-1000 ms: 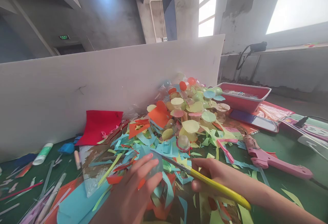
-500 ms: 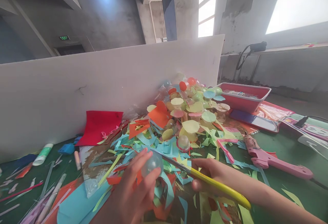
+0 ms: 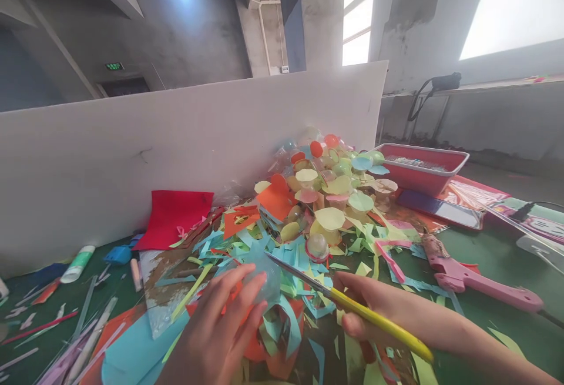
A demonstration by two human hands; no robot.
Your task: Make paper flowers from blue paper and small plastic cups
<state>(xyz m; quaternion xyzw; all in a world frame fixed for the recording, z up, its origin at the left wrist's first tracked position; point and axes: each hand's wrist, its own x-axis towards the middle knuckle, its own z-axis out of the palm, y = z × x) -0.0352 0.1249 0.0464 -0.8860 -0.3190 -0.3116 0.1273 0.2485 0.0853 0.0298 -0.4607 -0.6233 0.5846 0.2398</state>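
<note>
My left hand (image 3: 222, 317) is curled around a clear plastic ball or dome (image 3: 268, 285). Light blue paper (image 3: 255, 258) shows at the dome's far side, partly hidden by my fingers. Scissors with a yellow handle (image 3: 383, 325) are gripped in my right hand (image 3: 363, 300). Their metal blades (image 3: 302, 276) point up and left, the tips beside the blue paper. Whether the blades touch it I cannot tell. Beneath both hands lie many blue, green and orange paper scraps (image 3: 288, 326).
Behind my hands rises a pile of clear domes with round paper pieces (image 3: 332, 185), against a white board (image 3: 185, 138). A pink glue gun (image 3: 484, 288) lies right, near a red basket (image 3: 423, 179) and a phone (image 3: 440, 207). A glue stick tube (image 3: 78, 264) lies left.
My left hand and the dome have turned slightly, and more blue paper shows at the dome's far side. The scissor tips have moved a little beside it.
</note>
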